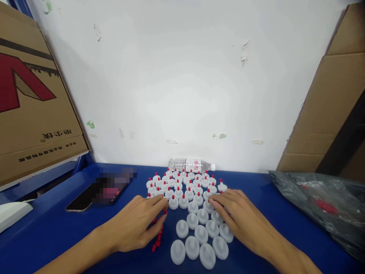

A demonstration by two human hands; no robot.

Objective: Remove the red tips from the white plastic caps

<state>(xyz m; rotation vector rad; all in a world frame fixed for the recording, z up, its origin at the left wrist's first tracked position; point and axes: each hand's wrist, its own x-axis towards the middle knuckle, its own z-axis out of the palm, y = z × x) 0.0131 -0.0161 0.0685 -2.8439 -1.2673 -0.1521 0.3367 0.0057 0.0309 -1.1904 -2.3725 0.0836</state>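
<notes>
On the blue table stand many round white nozzle caps. Those at the back, such as one white cap (178, 193), wear small red tip caps, while nearer ones, like this bare cap (201, 234), show only a pale nozzle. My left hand (137, 222) pinches a small red cap (165, 212) between thumb and forefinger, left of the group. Beneath it lie several loose red caps (158, 239), partly hidden by its fingers. My right hand (239, 215) reaches in from the right, thumb and forefinger closed on a red tip cap (210, 200) at a white cap, which its fingers partly cover.
A clear plastic bottle (179, 164) lies behind the caps against the white wall (182, 83). Phones (82, 199) rest at left, near a white object (13, 214). A grey plastic bag (291, 186) with red pieces is at right. Cardboard (31, 125) flanks both sides.
</notes>
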